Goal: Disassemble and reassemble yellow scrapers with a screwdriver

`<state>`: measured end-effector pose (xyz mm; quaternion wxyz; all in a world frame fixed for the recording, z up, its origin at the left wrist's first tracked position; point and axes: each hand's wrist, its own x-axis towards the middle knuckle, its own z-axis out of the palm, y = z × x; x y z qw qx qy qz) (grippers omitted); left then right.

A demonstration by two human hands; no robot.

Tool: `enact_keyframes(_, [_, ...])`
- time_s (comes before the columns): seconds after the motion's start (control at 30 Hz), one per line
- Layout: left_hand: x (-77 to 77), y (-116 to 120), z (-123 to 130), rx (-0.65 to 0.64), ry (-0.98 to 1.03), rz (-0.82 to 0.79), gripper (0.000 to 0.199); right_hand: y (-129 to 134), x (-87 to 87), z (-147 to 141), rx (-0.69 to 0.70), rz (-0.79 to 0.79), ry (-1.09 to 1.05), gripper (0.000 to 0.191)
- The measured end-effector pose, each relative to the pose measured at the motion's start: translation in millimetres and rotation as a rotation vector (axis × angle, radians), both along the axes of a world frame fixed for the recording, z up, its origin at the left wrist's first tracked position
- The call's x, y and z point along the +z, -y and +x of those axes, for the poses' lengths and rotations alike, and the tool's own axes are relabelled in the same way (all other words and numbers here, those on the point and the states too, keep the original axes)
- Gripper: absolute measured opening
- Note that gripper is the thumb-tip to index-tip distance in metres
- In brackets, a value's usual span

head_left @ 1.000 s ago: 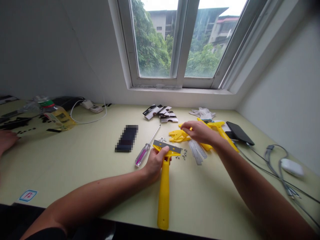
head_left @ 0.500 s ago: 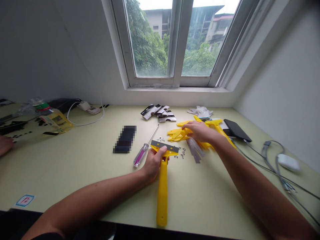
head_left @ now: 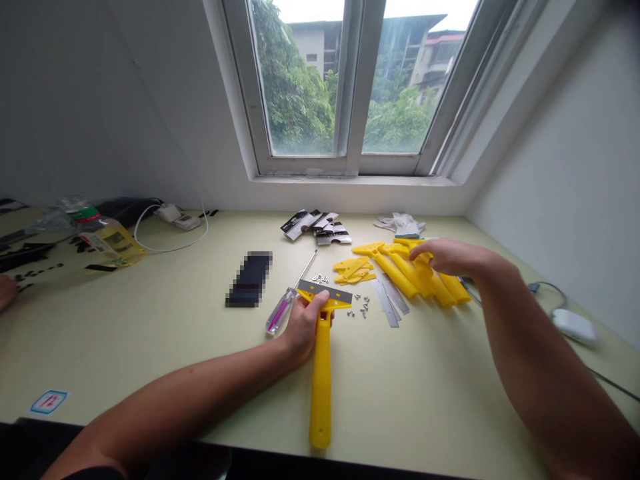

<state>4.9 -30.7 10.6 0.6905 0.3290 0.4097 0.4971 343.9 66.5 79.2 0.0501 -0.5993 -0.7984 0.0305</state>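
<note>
My left hand [head_left: 305, 327] is closed around the head of a yellow scraper [head_left: 321, 380], thumb pressing near a grey blade [head_left: 313, 290] that lies across it. The scraper's handle points toward me. On the right, my right hand [head_left: 443, 257] is over a pile of yellow scraper handles [head_left: 400, 273], its fingers curled on one of them; the fingertips are partly hidden. Left of that pile lie flat yellow plates [head_left: 353, 269]. Loose grey blades [head_left: 387, 303] fan out below them. Small screws [head_left: 364, 305] and nuts [head_left: 320, 279] are scattered near the scraper head.
A screwdriver [head_left: 283, 310] with a clear-and-purple handle lies left of my left hand, beside a pixelated dark rectangle [head_left: 249, 280]. Black-and-white card sleeves [head_left: 315, 227] and white gloves [head_left: 400, 223] are at the back. Far left are a bottle [head_left: 113, 240] and another person's hand [head_left: 7, 291].
My right hand has moved right, from above the yellow plates to the pile of handles, uncovering the plates and blades. My left hand still holds the scraper, shifted slightly left.
</note>
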Motion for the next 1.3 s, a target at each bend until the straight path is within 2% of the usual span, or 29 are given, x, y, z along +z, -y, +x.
enact_keyframes(0.1, [1.9, -0.1, 0.0, 0.009, 0.000, -0.017, 0.032, 0.6, 2.1, -7.7, -0.064, -0.087, 0.049, 0.038])
enact_keyframes(0.23, [1.7, -0.1, 0.1, 0.000, 0.006, -0.017, 0.032, 4.7, 1.9, -52.5, -0.012, -0.024, 0.019, 0.038])
enact_keyframes(0.4, [-1.4, -1.1, 0.9, 0.003, 0.017, -0.017, 0.034, -1.1, -29.6, -111.9, 0.186, 0.003, -0.050, 0.042])
enact_keyframes(0.5, [-2.6, -1.9, 1.6, -0.004, 0.015, -0.024, 0.034, -8.0, -47.7, -122.1, 0.200, 0.002, -0.048, 0.032])
enact_keyframes(0.57, [-2.9, -2.2, 1.8, -0.011, 0.013, -0.023, 0.034, -9.8, -51.2, -121.1, 0.184, 0.017, -0.051, 0.025])
enact_keyframes(0.67, [-2.7, -2.4, 1.4, -0.026, 0.000, -0.019, 0.034, -7.2, -43.0, -117.7, 0.157, 0.036, -0.083, 0.018])
enact_keyframes(0.83, [-0.3, -2.1, 1.4, -0.029, -0.005, -0.018, 0.035, 6.6, -14.6, -119.0, 0.128, 0.029, -0.186, 0.009])
enact_keyframes(0.93, [0.8, -1.4, 2.3, -0.042, 0.003, 0.001, 0.033, 19.9, 0.7, -125.1, 0.150, 0.014, -0.365, 0.022])
enact_keyframes(1.03, [-0.5, -1.4, 2.9, -0.068, 0.024, 0.049, 0.033, 35.5, 12.8, -136.8, 0.263, -0.141, -0.645, 0.046])
enact_keyframes(1.1, [-2.8, -2.2, 2.6, -0.088, 0.036, 0.090, 0.032, 44.7, 19.0, -146.0, 0.332, -0.237, -0.732, 0.050])
enact_keyframes(1.2, [-6.0, -3.8, 1.9, -0.102, 0.029, 0.126, 0.031, 53.9, 25.6, -156.9, 0.371, -0.243, -0.787, 0.034])
enact_keyframes(1.3, [-6.3, -4.1, 2.1, -0.102, 0.026, 0.128, 0.031, 57.3, 28.6, -161.5, 0.325, -0.164, -0.822, 0.011])
